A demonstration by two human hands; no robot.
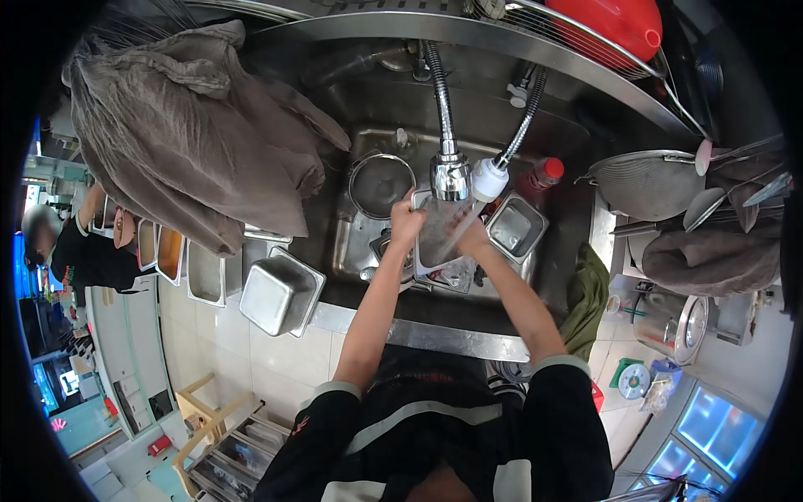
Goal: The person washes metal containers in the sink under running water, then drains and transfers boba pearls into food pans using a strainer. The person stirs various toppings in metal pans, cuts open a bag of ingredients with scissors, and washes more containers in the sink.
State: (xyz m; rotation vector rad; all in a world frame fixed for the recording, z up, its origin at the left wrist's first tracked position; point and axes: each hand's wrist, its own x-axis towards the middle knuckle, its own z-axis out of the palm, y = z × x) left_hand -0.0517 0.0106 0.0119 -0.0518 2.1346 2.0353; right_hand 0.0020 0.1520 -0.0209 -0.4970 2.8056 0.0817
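My left hand grips the rim of a rectangular metal pan, tilted over the sink. Water runs into the pan from a chrome spray faucet, with a second, white-headed faucet beside it. My right hand is at the pan's right side, its fingers blurred by the water, so what they hold is hidden. Another small metal pan sits just right of that hand. A round metal-rimmed bowl lies to the left in the sink.
A grey cloth hangs at the left above an upturned metal pan on the counter edge. A red-capped bottle stands in the sink's right part. Strainers and a green cloth are farther right. Another person is at far left.
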